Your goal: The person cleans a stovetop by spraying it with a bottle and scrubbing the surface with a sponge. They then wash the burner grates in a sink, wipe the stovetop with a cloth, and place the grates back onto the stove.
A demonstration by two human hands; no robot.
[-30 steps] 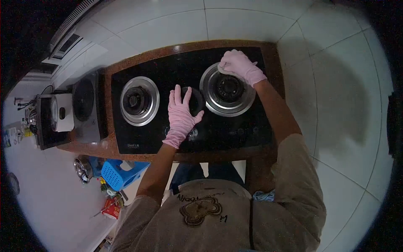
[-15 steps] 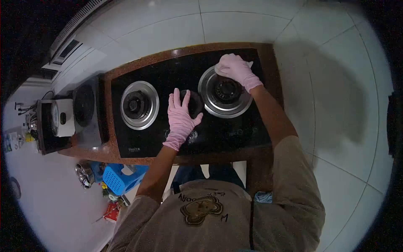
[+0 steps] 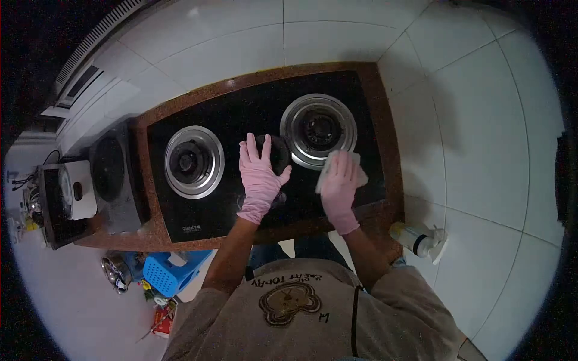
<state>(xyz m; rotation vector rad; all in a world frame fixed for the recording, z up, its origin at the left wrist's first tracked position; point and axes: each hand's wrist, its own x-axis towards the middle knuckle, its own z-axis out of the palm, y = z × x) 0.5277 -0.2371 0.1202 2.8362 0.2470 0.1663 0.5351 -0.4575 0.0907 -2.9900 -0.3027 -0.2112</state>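
Observation:
My left hand (image 3: 259, 177), in a pink glove, rests with fingers spread on the black glass cooktop (image 3: 250, 108). Its thumb side lies against a dark round disc-like piece (image 3: 279, 156), partly covered by the hand. My right hand (image 3: 339, 195), gloved the same way, presses a folded white cloth (image 3: 362, 176) onto the glass, fingers together over it. Cloth and fingertips sit just in front of the right burner (image 3: 348, 129), whose wide steel ring surrounds a dark centre. On the other side is the left burner (image 3: 217, 163), with a similar steel ring.
Brown stone counter edging (image 3: 394, 174) frames the cooktop. A spray bottle (image 3: 414, 239) is at the right front. To the left are a dark appliance (image 3: 111, 174) and a white one (image 3: 81, 189). A blue plastic stool (image 3: 165, 274) stands below, and white tiled wall (image 3: 235, 48) rises behind.
My right hand has moved with the cloth from the back of the right burner's ring to the glass in front of it. My left hand stays by the dark disc. The view has shifted slightly.

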